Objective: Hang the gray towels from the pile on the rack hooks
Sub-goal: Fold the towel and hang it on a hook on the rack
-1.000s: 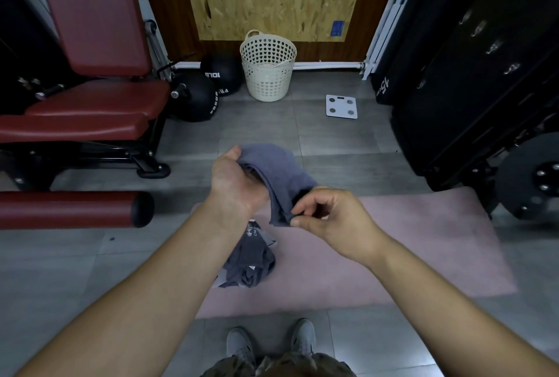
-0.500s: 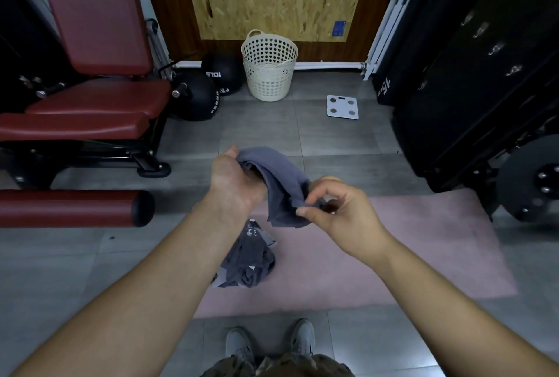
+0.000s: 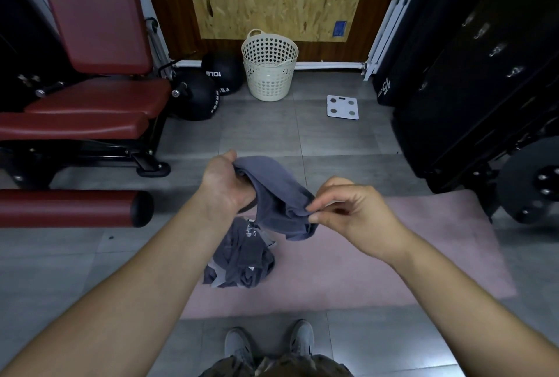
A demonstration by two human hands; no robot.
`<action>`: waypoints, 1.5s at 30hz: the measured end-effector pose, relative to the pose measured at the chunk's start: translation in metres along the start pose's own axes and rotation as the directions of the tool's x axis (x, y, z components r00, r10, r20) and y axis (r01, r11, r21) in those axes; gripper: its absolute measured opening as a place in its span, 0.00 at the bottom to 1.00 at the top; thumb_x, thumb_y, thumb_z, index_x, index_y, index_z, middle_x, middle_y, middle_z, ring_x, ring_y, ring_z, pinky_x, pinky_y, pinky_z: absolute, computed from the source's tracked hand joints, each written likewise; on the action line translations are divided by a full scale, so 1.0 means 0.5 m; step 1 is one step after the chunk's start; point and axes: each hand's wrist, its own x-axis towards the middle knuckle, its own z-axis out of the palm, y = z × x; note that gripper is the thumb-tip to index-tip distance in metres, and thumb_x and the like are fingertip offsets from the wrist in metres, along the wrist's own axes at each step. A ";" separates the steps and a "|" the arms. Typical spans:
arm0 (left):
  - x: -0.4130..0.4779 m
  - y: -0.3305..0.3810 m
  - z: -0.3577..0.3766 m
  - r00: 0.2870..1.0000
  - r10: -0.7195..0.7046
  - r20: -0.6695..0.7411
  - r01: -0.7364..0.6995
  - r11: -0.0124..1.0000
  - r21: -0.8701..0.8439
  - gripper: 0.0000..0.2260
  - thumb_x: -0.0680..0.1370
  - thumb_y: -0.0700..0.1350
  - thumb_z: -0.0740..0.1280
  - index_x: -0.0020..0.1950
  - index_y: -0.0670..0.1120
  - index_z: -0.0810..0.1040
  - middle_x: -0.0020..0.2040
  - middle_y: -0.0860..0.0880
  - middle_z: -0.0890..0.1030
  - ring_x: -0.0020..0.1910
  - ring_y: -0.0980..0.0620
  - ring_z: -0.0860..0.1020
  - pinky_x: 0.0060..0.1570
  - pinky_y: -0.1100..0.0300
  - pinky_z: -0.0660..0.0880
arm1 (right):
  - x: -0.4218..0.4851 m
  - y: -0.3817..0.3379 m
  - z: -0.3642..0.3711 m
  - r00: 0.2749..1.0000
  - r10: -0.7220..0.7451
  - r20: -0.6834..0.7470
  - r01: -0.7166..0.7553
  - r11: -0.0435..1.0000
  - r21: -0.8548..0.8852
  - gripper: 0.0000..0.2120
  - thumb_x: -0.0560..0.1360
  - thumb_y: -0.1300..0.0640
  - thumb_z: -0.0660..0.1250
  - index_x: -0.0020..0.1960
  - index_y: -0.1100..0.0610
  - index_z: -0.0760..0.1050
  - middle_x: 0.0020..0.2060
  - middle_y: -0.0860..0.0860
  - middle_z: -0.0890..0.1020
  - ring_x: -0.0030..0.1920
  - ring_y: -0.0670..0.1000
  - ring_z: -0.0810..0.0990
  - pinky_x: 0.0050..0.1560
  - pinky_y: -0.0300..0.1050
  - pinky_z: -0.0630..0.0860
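Grip: left hand (image 3: 225, 183) clutches, right hand (image 3: 354, 210) pinches gray towel (image 3: 272, 195); basket (image 3: 269, 74) contents unclear.

Cream basket (image 3: 270, 74), white scale (image 3: 342, 107), perhaps medicine balls (image 3: 196, 99).

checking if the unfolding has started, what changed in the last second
The right hand, pinching the lower edge of the gray towel, drew it a little to the right, stretching the cloth away from the left hand. The left hand still grips the towel's upper end in the same spot. The pile on the pink mat has not moved.
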 end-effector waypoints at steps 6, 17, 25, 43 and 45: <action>0.023 0.008 -0.004 1.000 -0.016 -0.001 0.016 0.999 0.047 0.21 0.85 0.52 0.57 0.58 0.32 0.72 0.47 0.36 0.80 0.47 0.38 0.80 0.39 0.42 0.74 | 0.003 -0.004 0.001 0.993 -0.112 0.045 0.118 0.977 -0.176 0.08 0.72 0.67 0.75 0.42 0.55 0.84 0.40 0.47 0.76 0.39 0.47 0.77 0.44 0.42 0.75; 0.009 0.007 -0.016 0.984 0.063 0.165 -0.092 0.980 0.176 0.17 0.83 0.47 0.59 0.59 0.36 0.80 0.50 0.39 0.86 0.43 0.44 0.86 0.49 0.51 0.79 | 0.015 0.005 -0.041 0.966 0.258 -0.021 -0.250 0.952 0.176 0.04 0.77 0.65 0.70 0.46 0.58 0.83 0.38 0.52 0.82 0.42 0.51 0.79 0.48 0.44 0.79; -0.041 0.032 -0.027 0.925 -0.042 0.379 -0.124 0.907 0.402 0.15 0.74 0.47 0.64 0.46 0.39 0.87 0.46 0.42 0.85 0.43 0.45 0.85 0.46 0.54 0.82 | 0.080 0.059 -0.076 0.772 0.635 -0.016 -0.548 0.679 0.488 0.34 0.71 0.27 0.61 0.66 0.50 0.77 0.61 0.53 0.82 0.63 0.53 0.80 0.68 0.56 0.72; 0.116 -0.007 -0.079 0.954 0.281 0.107 -0.292 0.776 0.560 0.30 0.67 0.39 0.77 0.67 0.39 0.73 0.58 0.37 0.82 0.50 0.43 0.83 0.44 0.52 0.79 | 0.048 0.042 -0.091 0.810 0.426 -0.404 -0.323 0.898 0.299 0.09 0.81 0.59 0.66 0.58 0.63 0.79 0.48 0.56 0.87 0.50 0.53 0.85 0.56 0.53 0.79; 0.130 -0.020 -0.068 0.880 0.436 0.190 -0.446 0.617 0.649 0.29 0.71 0.34 0.75 0.68 0.49 0.69 0.52 0.46 0.82 0.47 0.52 0.81 0.48 0.57 0.79 | 0.041 0.049 -0.094 0.764 0.417 -0.492 -0.324 0.908 0.267 0.17 0.80 0.60 0.68 0.68 0.59 0.71 0.49 0.54 0.86 0.51 0.50 0.85 0.60 0.52 0.79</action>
